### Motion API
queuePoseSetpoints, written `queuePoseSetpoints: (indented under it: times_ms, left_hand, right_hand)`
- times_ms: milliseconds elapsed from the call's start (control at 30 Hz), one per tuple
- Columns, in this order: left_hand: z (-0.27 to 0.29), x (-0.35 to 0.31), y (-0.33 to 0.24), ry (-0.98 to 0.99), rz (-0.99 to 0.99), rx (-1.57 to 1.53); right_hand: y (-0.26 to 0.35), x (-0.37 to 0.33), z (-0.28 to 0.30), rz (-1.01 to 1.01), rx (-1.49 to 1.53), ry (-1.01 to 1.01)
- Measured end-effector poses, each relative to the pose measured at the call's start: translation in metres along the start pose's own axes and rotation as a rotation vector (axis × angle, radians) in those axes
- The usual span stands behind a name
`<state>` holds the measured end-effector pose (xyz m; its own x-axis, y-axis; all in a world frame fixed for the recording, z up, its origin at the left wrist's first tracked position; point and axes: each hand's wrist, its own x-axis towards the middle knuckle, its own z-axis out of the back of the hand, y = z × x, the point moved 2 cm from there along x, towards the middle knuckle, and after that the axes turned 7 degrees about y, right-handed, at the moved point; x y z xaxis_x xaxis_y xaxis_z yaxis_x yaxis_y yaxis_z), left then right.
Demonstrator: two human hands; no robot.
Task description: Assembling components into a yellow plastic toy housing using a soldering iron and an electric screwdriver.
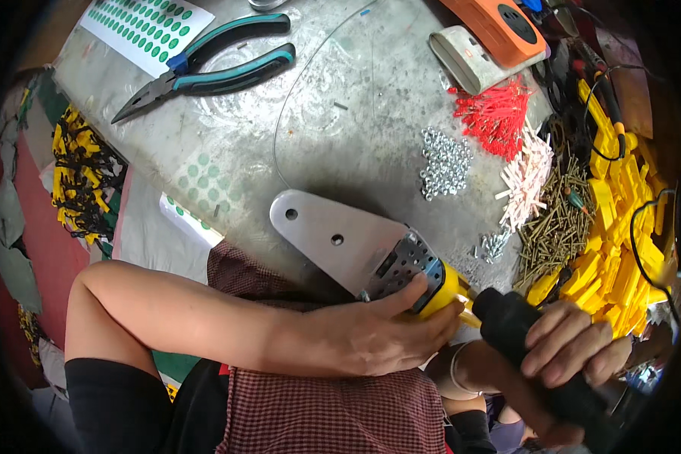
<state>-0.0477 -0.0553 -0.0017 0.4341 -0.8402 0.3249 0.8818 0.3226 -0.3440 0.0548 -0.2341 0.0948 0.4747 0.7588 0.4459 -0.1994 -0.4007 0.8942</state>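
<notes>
A pipe welding iron lies across the near edge of the table, with a flat grey metal plate (325, 231) that has two holes. Behind the plate come a perforated metal guard (405, 265) and a yellow plastic handle (440, 293). My left hand (378, 333) is closed round the guard and handle, its thumb on top and fingers beneath. Gripped in my right hand (567, 348) is a black power screwdriver (507, 321), its nose pointing at the yellow handle. Whether its bit touches a screw is hidden.
Long-nose pliers (212, 64) and a green sticker sheet (144, 26) lie far left. To the right are piles of nuts (444, 163), red pieces (495, 113), pale tubes (528, 178), screws (556, 227) and yellow plastic parts (613, 234). An orange device (495, 30) stands behind.
</notes>
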Motion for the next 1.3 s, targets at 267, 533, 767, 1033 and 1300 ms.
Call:
queuePoseSetpoints:
  times_ms: [267, 533, 767, 1033, 1300]
  left_hand:
    - [-0.007, 0.015, 0.009, 0.003, 0.126, 0.158]
    - [0.008, 0.017, 0.036, -0.044, -0.077, 0.027]
    - [-0.002, 0.015, 0.032, -0.325, -0.077, 0.008]
    - [-0.006, 0.015, 0.033, -0.366, -0.085, -0.053]
    - [0.006, 0.013, 0.025, -0.117, -0.017, 0.077]
  right_hand:
    - [0.006, 0.002, -0.040, 0.194, -0.624, -0.903]
    - [0.024, -0.010, -0.117, 0.179, -0.362, -0.585]
    - [0.018, -0.011, -0.063, -0.106, 0.019, 0.285]
    - [0.014, -0.010, -0.103, -0.085, -0.267, -0.151]
    - [0.061, -0.043, -0.099, 0.081, -0.334, -0.329]
